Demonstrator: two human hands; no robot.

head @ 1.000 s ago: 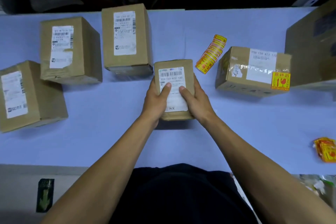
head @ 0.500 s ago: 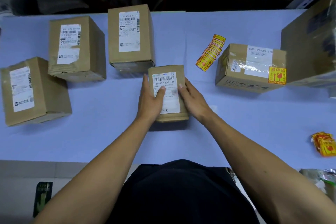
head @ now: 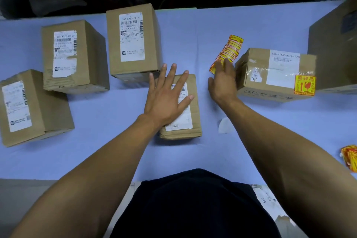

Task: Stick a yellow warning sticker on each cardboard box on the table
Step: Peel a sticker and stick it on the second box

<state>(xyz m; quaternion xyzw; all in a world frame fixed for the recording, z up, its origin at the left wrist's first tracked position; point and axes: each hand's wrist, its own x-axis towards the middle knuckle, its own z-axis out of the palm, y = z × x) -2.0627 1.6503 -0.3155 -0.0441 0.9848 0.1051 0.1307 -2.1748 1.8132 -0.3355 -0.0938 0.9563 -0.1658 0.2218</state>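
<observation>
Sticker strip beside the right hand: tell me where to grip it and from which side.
Pinch the near end of the sticker strip, coming from the near-left. It lies flat and slanted on the table, and the right hand already reaches that end. The stickered box crowds its right side, so the left looks easier.

Three boxes (head: 73, 56) to the left on the surface (head: 96, 141); small box (head: 190, 110) centre, under left hand (head: 166, 98); sticker strip (head: 229, 50) just right, then stickered box (head: 276, 75).
</observation>
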